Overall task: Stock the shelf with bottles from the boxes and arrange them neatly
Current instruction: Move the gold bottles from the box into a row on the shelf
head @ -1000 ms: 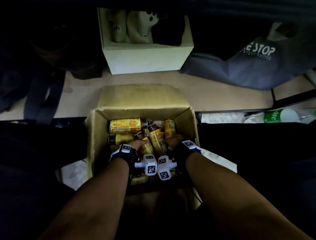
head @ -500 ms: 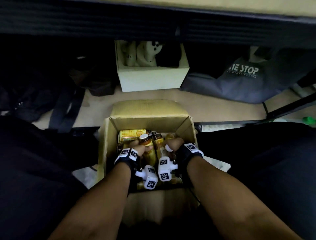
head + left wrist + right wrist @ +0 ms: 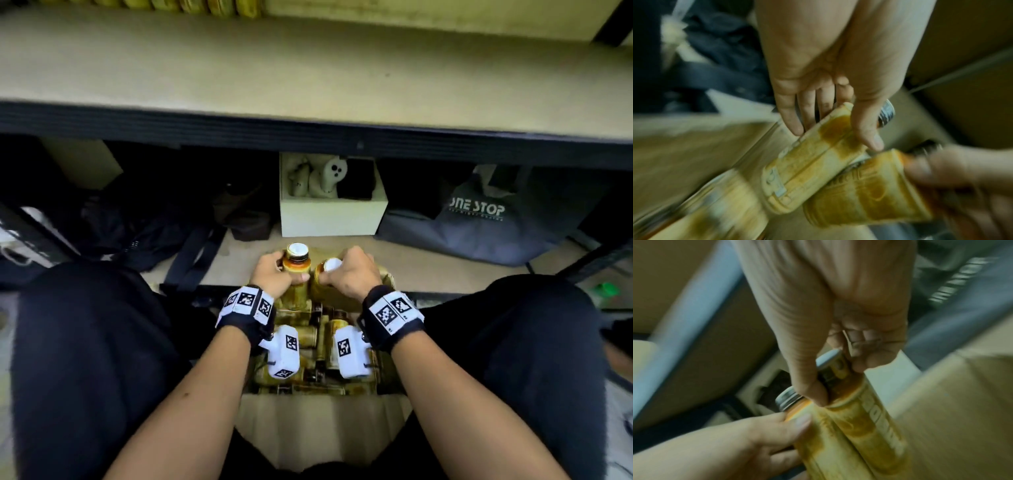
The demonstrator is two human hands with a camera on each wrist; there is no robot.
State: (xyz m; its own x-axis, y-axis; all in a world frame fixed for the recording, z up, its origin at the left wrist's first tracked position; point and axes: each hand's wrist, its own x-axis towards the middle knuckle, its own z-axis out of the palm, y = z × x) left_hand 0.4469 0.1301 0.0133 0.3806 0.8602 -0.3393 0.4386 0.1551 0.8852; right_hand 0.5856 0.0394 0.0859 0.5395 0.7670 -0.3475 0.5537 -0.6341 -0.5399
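Both hands have risen out of the brown cardboard box (image 3: 322,421) — left hand (image 3: 274,274) and right hand (image 3: 349,272) each grip a yellow-labelled glass bottle (image 3: 296,270) upright, side by side.

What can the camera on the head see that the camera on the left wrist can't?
Only the head view shows the shelf board above, the white box with plush toys, the grey bag, and the cardboard box of bottles. Only the left wrist view shows the palm side of the left hand, with its fingers and thumb round the left bottle. Both show each hand holding one yellow bottle, side by side, including the right bottle and right hand.
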